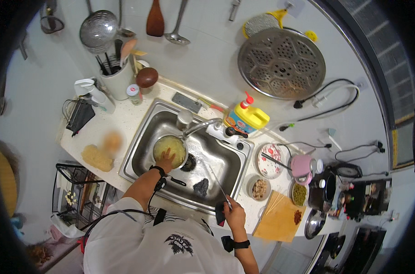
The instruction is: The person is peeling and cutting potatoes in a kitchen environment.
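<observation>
My left hand (165, 159) lies in a round metal bowl (155, 148) of cloudy yellowish liquid, fingers spread. The bowl stands in the left half of a stainless steel sink (217, 131), beneath the faucet (204, 126). What lies under the fingers cannot be made out. In my right hand (235, 214), over the sink's front right corner, is a long thin metal tool (220, 185) pointing into the basin. A dark object (220, 213) is beside that hand. Near my left wrist shows a black handle (178, 181). A dark scouring pad (201, 187) sits on the basin floor.
Left of the sink lie a tan sponge-like piece (97, 158) and a spray bottle (99, 97). A yellow detergent bottle (247, 118) stands behind it. To the right are a bowl of chopped pieces (259, 189), a patterned plate (270, 161) and a wooden cutting board (277, 222).
</observation>
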Tool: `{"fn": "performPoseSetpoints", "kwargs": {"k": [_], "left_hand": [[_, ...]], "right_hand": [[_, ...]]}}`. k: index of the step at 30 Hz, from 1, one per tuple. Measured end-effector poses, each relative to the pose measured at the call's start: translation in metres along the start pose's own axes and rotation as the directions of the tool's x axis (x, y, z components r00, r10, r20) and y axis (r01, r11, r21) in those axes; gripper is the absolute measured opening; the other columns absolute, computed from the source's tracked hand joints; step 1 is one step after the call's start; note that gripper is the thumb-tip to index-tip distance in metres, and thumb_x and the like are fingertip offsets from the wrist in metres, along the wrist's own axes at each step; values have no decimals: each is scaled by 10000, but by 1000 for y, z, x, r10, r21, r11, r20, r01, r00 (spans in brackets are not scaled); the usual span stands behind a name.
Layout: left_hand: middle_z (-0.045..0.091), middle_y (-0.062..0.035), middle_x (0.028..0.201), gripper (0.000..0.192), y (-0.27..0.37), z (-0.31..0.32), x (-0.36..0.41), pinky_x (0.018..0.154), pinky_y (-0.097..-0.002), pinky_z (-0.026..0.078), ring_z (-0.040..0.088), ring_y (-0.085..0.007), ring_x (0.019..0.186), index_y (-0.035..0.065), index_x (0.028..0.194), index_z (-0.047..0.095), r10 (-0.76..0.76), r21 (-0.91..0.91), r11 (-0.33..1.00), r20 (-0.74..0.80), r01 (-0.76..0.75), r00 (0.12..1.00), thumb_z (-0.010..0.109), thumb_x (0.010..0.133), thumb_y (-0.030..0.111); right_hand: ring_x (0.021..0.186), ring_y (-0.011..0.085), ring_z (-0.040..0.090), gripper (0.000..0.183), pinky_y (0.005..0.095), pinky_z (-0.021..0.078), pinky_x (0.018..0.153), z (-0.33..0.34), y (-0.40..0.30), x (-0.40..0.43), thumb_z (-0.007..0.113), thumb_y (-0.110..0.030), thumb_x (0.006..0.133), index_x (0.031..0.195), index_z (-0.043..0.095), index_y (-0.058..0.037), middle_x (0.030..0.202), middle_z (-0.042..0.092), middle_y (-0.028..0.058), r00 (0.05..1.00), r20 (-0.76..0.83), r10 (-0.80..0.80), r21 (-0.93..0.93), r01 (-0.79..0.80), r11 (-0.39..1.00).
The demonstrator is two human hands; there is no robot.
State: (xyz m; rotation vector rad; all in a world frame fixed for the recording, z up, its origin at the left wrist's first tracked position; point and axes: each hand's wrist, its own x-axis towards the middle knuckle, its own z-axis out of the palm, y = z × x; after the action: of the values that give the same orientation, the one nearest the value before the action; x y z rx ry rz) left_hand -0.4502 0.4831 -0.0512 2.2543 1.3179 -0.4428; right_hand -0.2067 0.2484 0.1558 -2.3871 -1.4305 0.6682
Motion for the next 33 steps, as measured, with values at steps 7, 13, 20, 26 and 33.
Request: {"fn": "performPoseSetpoints", "kwargs": {"k": [7,13,20,26,33], "left_hand": [[198,-219,1382,497,-8,-2,9,1016,-485,182,272,-384,1232,133,1202,459,24,25,999,-29,-23,999,558,722,213],[214,-57,1415,497,-11,-5,19,959,-462,330,340,-417,1186,218,1191,512,19,-129,991,-89,-31,996,444,738,25],[289,-96,1378,486,-30,15,27,946,-383,364,354,-394,1178,194,1173,527,15,-177,983,-158,-43,987,451,723,29],[123,-40,1437,636,29,-25,11,985,-502,280,187,-285,1297,219,1322,316,-177,35,984,105,174,979,543,730,181],[72,11,1447,683,22,-18,18,1011,-527,204,130,-211,1320,228,1343,270,-166,31,986,118,164,979,570,730,248]], "right_hand": [[641,278,569,342,381,454,539,-26,43,-71,587,-168,795,1134,543,-169,745,562,104,963,-254,-86,-64,72,995],[644,322,550,307,392,441,575,-28,61,-126,533,-195,835,1142,540,-168,747,554,148,978,-114,175,1,-176,984],[703,371,565,297,431,444,608,-59,12,-106,504,-179,844,1132,524,-108,787,590,207,991,35,127,355,-131,926],[647,390,569,237,465,456,568,-106,-24,-67,463,-208,850,1022,532,-61,716,583,221,997,45,55,-26,-53,998],[698,374,568,194,449,450,600,-105,-5,-57,480,-196,845,968,584,-88,738,597,197,975,167,144,-138,-122,983]]}}
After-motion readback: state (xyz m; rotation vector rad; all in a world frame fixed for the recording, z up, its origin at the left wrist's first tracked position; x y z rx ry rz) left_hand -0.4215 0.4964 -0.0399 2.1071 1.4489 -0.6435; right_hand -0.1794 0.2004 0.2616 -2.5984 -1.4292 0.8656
